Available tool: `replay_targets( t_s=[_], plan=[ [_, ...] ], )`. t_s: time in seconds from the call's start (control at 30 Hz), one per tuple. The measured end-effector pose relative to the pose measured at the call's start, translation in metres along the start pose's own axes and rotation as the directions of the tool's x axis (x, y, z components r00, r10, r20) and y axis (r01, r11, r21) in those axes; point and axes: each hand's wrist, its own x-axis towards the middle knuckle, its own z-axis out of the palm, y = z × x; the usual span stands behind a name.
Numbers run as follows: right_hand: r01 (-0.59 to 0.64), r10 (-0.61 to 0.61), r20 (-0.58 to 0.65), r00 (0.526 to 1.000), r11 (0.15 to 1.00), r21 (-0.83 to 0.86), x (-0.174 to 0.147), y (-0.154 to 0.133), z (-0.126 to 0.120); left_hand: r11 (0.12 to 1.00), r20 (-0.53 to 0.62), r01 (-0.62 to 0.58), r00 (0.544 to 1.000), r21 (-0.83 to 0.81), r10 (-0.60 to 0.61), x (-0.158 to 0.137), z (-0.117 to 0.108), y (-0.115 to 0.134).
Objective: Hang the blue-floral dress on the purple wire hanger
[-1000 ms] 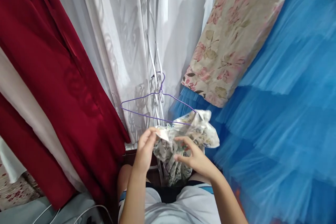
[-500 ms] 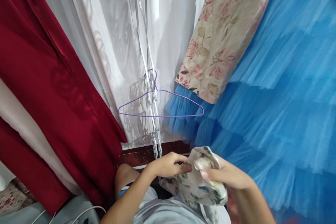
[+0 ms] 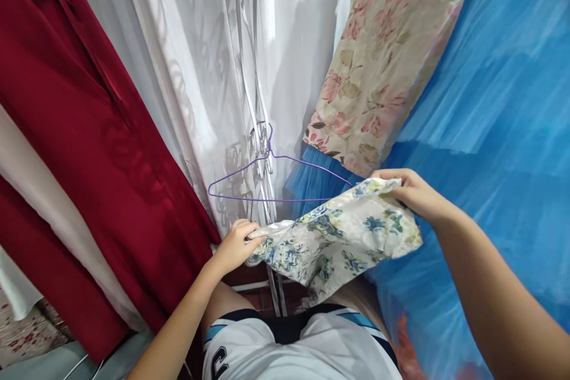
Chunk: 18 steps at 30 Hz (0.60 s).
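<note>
Stretched between my two hands is a white floral cloth (image 3: 338, 237) with blue, green and yellow flowers; I cannot tell what kind of garment it is. My left hand (image 3: 240, 243) pinches its left end, thumb on top. At the upper right corner my right hand (image 3: 405, 190) is closed on the edge, its fingertips partly hidden behind the cloth. Just beyond, a purple wire hanger (image 3: 236, 177) hangs with nothing on it from a white metal rack (image 3: 258, 95). The cloth covers the hanger's lower right corner.
A red fabric (image 3: 89, 148) drapes down the left, with white curtains (image 3: 191, 59) behind. To the right hang a beige floral cloth (image 3: 369, 83) and a tiered blue tulle skirt (image 3: 490, 130). My legs in white shorts (image 3: 249, 338) lie below the cloth.
The cloth was bunched near my lap and is now raised and spread out. My hands have moved apart, the right one up and to the right, the left one down and to the left.
</note>
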Motion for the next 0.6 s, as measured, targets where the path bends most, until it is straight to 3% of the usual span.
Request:
replay_targets(
  t_s=[0.1,0.17,0.23,0.33,0.4,0.5,0.6],
  plan=[
    [0.134,-0.131,-0.123,0.984,0.991,0.019,0.037,0.0,0.021,0.993,-0.071,0.024,0.997,-0.12,-0.033,-0.005,-0.007,-0.002],
    [0.195,-0.183,-0.121,0.976,0.977,0.091,0.064,0.001,0.044,0.961,-0.11,0.084,0.987,-0.263,-0.117,-0.008,-0.011,-0.005],
    [0.148,-0.145,-0.031,0.989,0.958,0.244,0.087,0.001,0.065,0.893,-0.133,0.16,0.963,-0.42,-0.235,-0.009,-0.016,-0.012],
    [-0.015,-0.03,0.104,0.994,0.912,0.411,0.103,0.001,0.082,0.806,-0.127,0.225,0.93,-0.548,-0.345,-0.015,-0.026,-0.032],
    [-0.066,0.02,0.106,0.994,0.889,0.453,0.106,0.001,0.082,0.823,-0.064,0.256,0.941,-0.508,-0.332,-0.022,-0.034,-0.05],
    [-0.095,0.043,0.12,0.992,0.877,0.472,0.106,-0.002,0.075,0.934,0.016,0.237,0.97,-0.266,-0.242,-0.032,-0.048,-0.082],
    [-0.117,0.033,0.188,0.982,0.883,0.455,0.107,-0.01,0.07,0.987,-0.122,0.157,0.981,0.035,-0.152,-0.029,-0.074,-0.11]
  ],
)
